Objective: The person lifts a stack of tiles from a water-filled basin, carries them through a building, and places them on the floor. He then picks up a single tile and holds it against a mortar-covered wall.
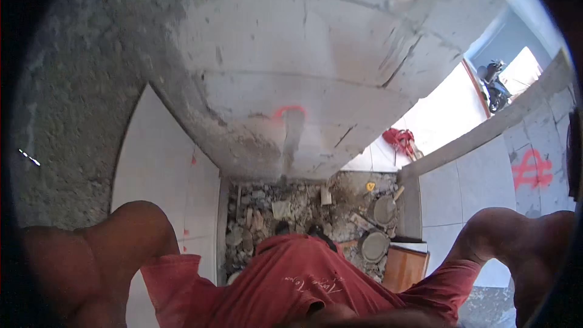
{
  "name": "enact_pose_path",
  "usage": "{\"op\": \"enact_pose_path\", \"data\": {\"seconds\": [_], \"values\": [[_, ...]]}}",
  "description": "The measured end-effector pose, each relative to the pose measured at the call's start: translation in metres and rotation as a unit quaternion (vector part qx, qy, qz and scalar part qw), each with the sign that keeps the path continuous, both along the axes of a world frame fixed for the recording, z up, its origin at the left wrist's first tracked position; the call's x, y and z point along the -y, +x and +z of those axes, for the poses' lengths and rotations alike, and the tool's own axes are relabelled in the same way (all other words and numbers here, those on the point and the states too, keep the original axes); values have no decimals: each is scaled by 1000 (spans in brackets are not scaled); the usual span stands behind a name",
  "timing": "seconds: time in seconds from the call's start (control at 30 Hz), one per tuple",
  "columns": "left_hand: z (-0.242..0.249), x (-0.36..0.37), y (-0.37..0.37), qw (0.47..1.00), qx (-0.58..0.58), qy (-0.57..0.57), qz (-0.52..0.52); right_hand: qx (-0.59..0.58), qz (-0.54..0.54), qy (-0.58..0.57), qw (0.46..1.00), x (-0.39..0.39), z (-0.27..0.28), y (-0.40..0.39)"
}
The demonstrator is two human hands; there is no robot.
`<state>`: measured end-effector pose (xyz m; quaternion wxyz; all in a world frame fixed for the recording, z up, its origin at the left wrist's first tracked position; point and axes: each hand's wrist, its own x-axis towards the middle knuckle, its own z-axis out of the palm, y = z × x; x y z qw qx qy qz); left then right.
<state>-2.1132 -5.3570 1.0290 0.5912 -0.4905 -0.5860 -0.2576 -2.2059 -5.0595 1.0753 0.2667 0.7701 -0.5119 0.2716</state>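
Neither of my hands shows in the head view. My left arm and my right arm are bent with the elbows out to the sides, and both run out of the frame at the bottom. Between them is my red shirt. Below me lies a floor of broken rubble. On its right side sit two round pans of grey mortar, and a trowel rests by the upper one.
A rough grey cement wall with a red paint mark stands ahead. White tiles cover the left wall, and tiles with a red sprayed sign the right. A wooden board, a red bag and a motorcycle are at right.
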Motion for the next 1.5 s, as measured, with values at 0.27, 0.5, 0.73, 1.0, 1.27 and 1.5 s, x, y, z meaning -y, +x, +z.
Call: {"op": "enact_pose_path", "data": {"seconds": [0.27, 0.5, 0.73, 1.0, 1.27, 1.5], "values": [[44, -7, 13, 996, -83, -18, -14, -47, -11, -33, 998, -15, 41, 24], [13, -16, -1, 996, -81, -30, 12, -20, 8, -42, 999, -10, -9, -3], [-9, -28, 7, 993, -101, -57, 37, -23, 32, -64, 997, -8, -48, -19], [-21, -34, 34, 991, -95, -54, 72, 2, 71, -91, 993, -1, -73, -19], [-29, -23, 34, 985, -153, -13, 75, 41, 94, -85, 991, -31, -67, -23], [-275, 34, -33, 763, 449, 396, 243, 567, -314, 15, 761, -53, -316, -95]]}}
